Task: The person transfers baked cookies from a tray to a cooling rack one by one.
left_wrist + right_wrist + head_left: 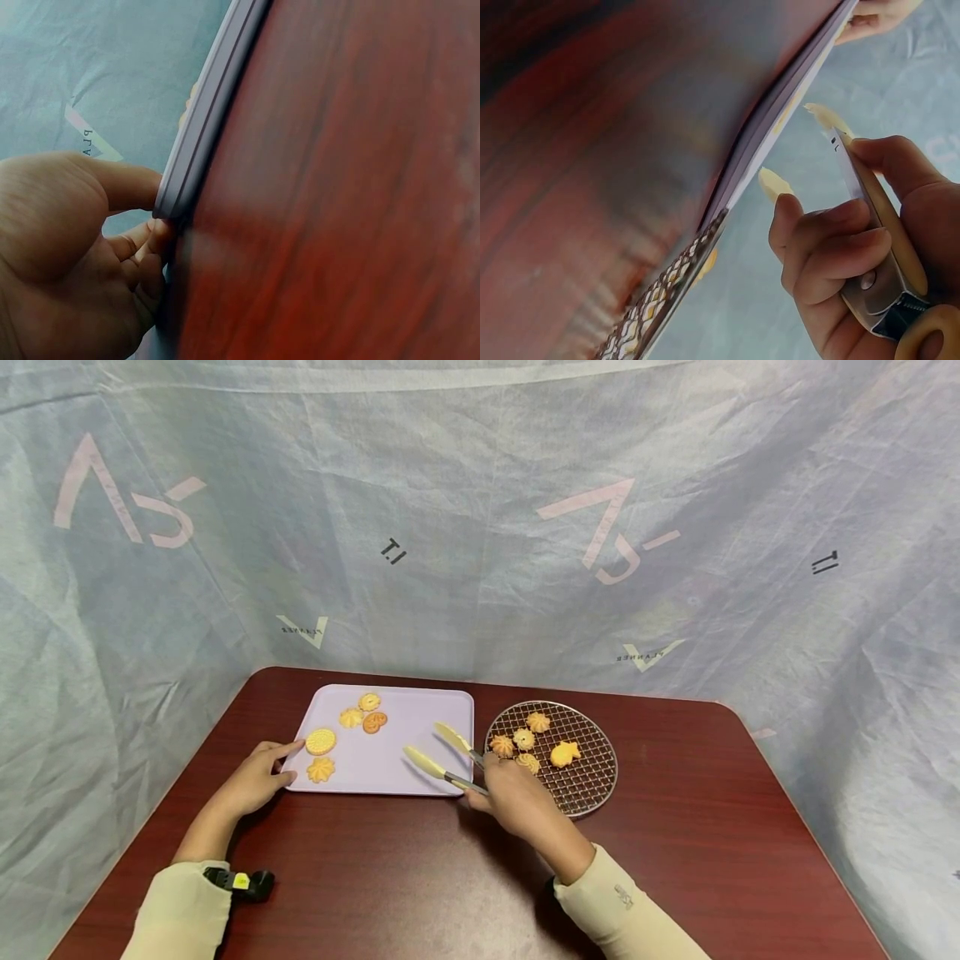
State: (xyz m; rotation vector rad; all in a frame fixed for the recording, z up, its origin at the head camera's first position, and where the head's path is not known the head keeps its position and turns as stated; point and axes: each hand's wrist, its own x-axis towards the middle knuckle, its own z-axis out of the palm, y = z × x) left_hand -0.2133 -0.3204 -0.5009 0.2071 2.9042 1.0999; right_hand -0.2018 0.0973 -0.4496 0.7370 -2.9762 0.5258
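My left hand (255, 778) pinches the left edge of a pale lilac tray (397, 770), thumb and fingers at its rim in the left wrist view. Several cookies lie on the tray's left half, including a round one (320, 742) and a flower-shaped one (321, 769) near that hand. My right hand (513, 792) grips metal tongs (891, 262), whose pale yellow tips (425, 762) stand apart over the tray's right part with nothing between them. Under and beyond this hand is a round wire rack (588, 785) holding several cookies, among them a fish-shaped one (566, 754).
Tray and rack stand side by side on a dark red-brown wooden table (390, 877). A grey-blue cloth (480, 527) with printed letters hangs behind and around the table. The left wrist carries a black strap device (243, 882).
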